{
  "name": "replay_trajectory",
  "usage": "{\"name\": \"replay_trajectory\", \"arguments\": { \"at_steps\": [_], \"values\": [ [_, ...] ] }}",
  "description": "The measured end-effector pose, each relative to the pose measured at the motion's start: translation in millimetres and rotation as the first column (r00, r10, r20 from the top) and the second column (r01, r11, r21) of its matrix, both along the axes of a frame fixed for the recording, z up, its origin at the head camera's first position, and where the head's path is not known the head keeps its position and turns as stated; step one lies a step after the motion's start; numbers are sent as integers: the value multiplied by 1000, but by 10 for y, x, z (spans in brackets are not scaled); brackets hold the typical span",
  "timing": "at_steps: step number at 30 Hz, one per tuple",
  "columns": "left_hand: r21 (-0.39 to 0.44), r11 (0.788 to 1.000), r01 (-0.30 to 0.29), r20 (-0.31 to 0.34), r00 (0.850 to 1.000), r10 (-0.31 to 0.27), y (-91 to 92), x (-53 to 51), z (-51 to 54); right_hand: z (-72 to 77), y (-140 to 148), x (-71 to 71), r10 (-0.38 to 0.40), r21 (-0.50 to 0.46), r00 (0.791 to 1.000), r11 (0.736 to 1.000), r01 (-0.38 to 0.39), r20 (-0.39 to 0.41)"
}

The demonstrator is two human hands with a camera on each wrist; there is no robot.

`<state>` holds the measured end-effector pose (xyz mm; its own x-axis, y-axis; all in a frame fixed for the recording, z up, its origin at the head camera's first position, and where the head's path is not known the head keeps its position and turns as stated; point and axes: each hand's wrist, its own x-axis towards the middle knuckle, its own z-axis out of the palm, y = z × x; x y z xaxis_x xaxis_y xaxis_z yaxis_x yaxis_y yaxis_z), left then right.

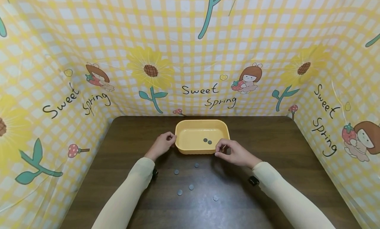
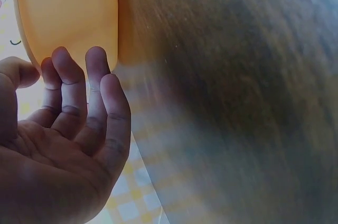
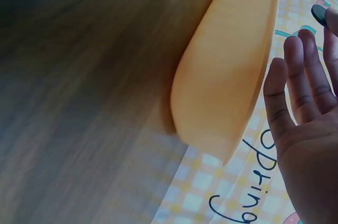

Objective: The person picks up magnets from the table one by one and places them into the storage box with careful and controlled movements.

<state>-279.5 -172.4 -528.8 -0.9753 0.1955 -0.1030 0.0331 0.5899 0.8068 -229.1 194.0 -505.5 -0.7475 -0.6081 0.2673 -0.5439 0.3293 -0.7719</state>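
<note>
1. Checked yellow cloth (image 1: 184, 50) walls in the bench (image 1: 98, 189), and there sits the yellow tray (image 1: 190, 138), just in from the middle of the far edge!
2. Left hand (image 1: 161, 145) is on the tray's left end, thumb and fingers pinching the rim; a light hold should be enough to stop any skating, and squeezing harder might tip it.
3. Right hand (image 1: 233, 152) is up at the tray's front-right corner, its grip clamped on one dark disc (image 3: 319, 15), thumb against fingertip. Whether that disc is past the rim, I can't tell.
4. Two discs (image 1: 205, 140) lie inside, right of the tray's middle. Clear the wall first, I'd say, then part the pinch low, so nothing bounces.
5. And five discs (image 1: 191, 187) lie scattered on the bench, nearer the person than the tray: thin, flat, probably awkward. A fingernail under one edge should beat pressing from above.
</note>
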Motion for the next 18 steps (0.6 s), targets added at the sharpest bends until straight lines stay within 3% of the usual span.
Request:
{"name": "replay_trajectory", "arguments": {
  "at_steps": [18],
  "values": [
    [-8,1000,7,11,1000,-7,1,2,-2,125,-363,-330,-86,8,995,996,86,42]
  ]
}}
